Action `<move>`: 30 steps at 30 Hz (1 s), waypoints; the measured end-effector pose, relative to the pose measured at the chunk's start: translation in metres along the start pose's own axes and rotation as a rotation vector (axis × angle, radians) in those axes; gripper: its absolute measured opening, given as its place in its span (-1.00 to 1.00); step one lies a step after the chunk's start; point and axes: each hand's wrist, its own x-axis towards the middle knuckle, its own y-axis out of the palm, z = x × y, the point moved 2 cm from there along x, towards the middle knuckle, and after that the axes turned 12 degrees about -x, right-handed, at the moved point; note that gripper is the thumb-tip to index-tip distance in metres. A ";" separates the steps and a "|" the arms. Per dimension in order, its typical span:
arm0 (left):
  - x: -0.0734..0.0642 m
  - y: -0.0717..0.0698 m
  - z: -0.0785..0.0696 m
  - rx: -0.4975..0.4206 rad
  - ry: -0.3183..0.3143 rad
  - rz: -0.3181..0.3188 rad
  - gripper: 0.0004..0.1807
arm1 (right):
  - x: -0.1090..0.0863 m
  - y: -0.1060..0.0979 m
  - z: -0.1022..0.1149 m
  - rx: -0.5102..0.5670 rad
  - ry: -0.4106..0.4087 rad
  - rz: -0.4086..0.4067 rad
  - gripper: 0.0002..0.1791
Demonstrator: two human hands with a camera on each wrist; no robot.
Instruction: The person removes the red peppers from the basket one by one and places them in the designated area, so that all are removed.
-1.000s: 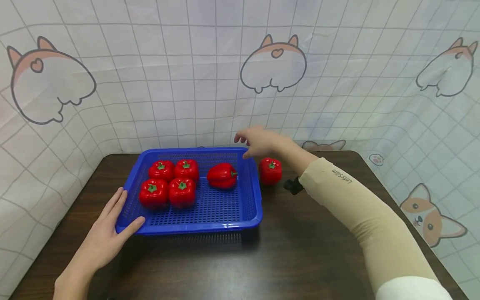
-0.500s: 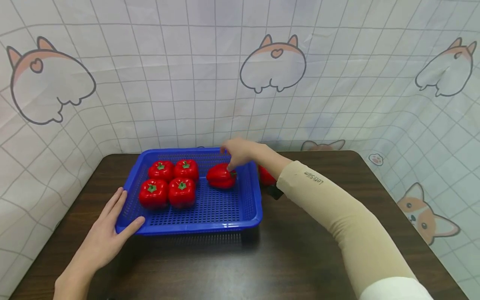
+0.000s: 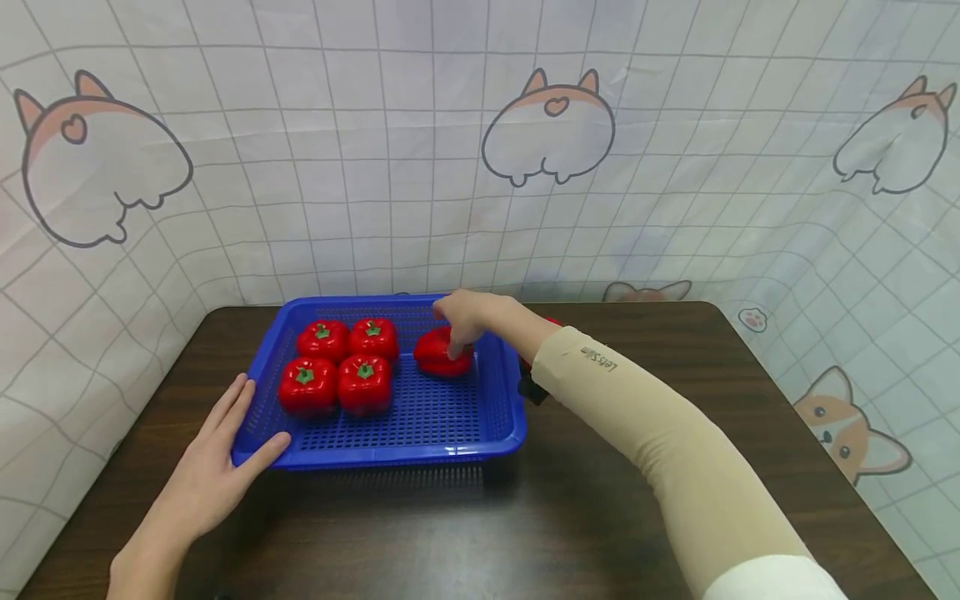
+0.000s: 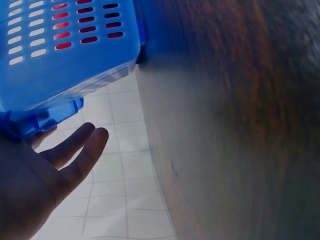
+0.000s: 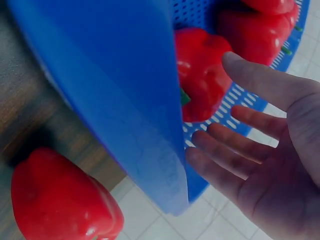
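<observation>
A blue plastic basket (image 3: pixel 382 457) holds several red bell peppers. My left hand (image 3: pixel 210 467) rests along its left front corner, fingers straight and thumb spread over the rim. On the right side of the basket, one bell pepper (image 3: pixel 431 356) lies on its side. Over that pepper reaches my right hand (image 3: pixel 471 317), thumb on the near side. In the right wrist view the thumb tip overlaps the edge of the lying pepper (image 5: pixel 202 75), while the other fingers stay extended and spread beside it. The pepper's stem end is partly hidden by the hand in the head view.
Upright bell peppers (image 3: pixel 364 385) stand grouped in the basket's left half. Outside the right wall, another bell pepper (image 5: pixel 62 195) sits on the dark wooden table (image 3: pixel 600 500), mostly hidden behind my right forearm in the head view. A patterned white sheet (image 3: pixel 420 167) hangs behind.
My right hand has moved left and down from above the basket's right back corner to the lying pepper. My left hand and the basket have stayed put.
</observation>
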 end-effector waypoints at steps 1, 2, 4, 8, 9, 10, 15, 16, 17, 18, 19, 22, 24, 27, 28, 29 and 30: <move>0.000 0.000 0.000 -0.001 0.000 -0.001 -0.04 | 0.001 0.001 0.001 -0.010 -0.001 0.005 -0.19; 0.000 0.000 0.000 -0.002 0.001 -0.003 -0.04 | 0.002 0.002 0.002 -0.024 -0.001 0.009 -0.19; 0.001 0.000 -0.001 -0.003 0.003 -0.006 -0.04 | 0.004 0.004 0.005 -0.050 -0.004 0.011 -0.18; 0.001 0.001 -0.001 -0.007 0.005 -0.008 -0.04 | 0.007 0.007 0.008 -0.097 -0.003 0.004 -0.20; 0.001 0.001 -0.001 -0.006 0.004 -0.009 -0.05 | 0.008 0.007 0.008 -0.107 -0.004 0.000 -0.21; 0.001 0.001 -0.001 -0.007 0.002 -0.009 -0.05 | 0.008 0.008 0.009 -0.118 -0.006 -0.004 -0.22; 0.001 0.001 -0.001 -0.012 -0.003 -0.011 -0.05 | 0.010 0.008 0.011 -0.172 -0.007 -0.008 -0.24; 0.001 0.001 -0.001 -0.013 -0.002 -0.010 -0.05 | 0.010 0.008 0.011 -0.173 -0.002 -0.006 -0.24; 0.001 0.002 -0.001 -0.013 -0.002 -0.010 -0.05 | 0.011 0.008 0.012 -0.174 0.002 -0.005 -0.24; 0.001 0.002 -0.001 -0.013 -0.002 -0.010 -0.05 | 0.011 0.008 0.012 -0.170 0.006 -0.003 -0.25; 0.001 0.001 -0.001 -0.013 -0.001 -0.010 -0.05 | 0.011 0.009 0.012 -0.163 0.007 0.000 -0.24; 0.001 0.002 -0.001 -0.012 0.000 -0.009 -0.05 | 0.011 0.010 0.012 -0.147 0.006 0.013 -0.21; 0.001 0.002 -0.001 -0.012 0.002 -0.010 -0.05 | 0.011 0.011 0.012 -0.126 0.002 0.026 -0.18; 0.001 0.002 0.000 -0.013 0.002 -0.009 -0.05 | 0.010 0.012 0.010 -0.097 0.001 0.039 -0.20; 0.001 0.002 0.000 -0.012 0.003 -0.008 -0.05 | 0.010 0.013 0.009 -0.084 -0.001 0.039 -0.21; 0.001 0.002 0.000 -0.011 0.002 -0.007 -0.05 | 0.010 0.013 0.008 -0.073 -0.004 0.040 -0.21; 0.001 0.002 0.000 -0.011 0.000 -0.007 -0.05 | 0.009 0.013 0.007 -0.069 -0.005 0.039 -0.22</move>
